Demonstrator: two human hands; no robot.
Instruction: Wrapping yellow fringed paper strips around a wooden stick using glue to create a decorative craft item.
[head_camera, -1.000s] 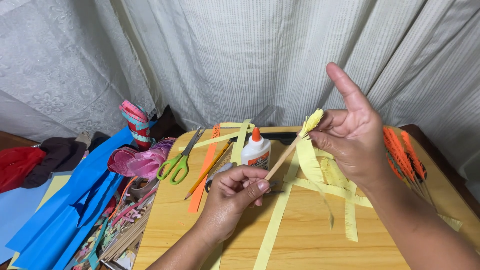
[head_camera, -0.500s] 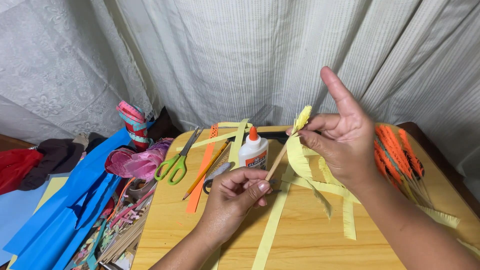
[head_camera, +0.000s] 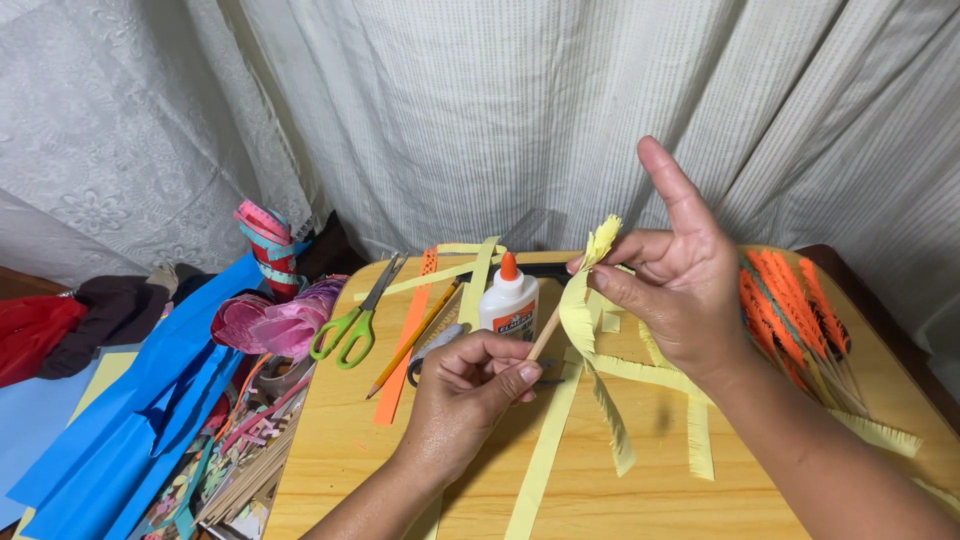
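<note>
Head view: the left hand (head_camera: 470, 385) pinches the lower end of a thin wooden stick (head_camera: 543, 335), while the right hand (head_camera: 680, 285) presses a fringed yellow paper strip (head_camera: 580, 315) against its top between thumb and fingers, forefinger raised. Only the tip looks wound; most of the strip hangs loose. Just behind stands a white glue bottle (head_camera: 508, 305) with an orange cap, beside green-handled scissors (head_camera: 350, 330).

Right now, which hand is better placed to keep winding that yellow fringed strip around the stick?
Probably the right hand: its fingers pinch the yellow fringed strip at the top of the stick. The left hand grips the stick's lower end, steadying it.
</note>
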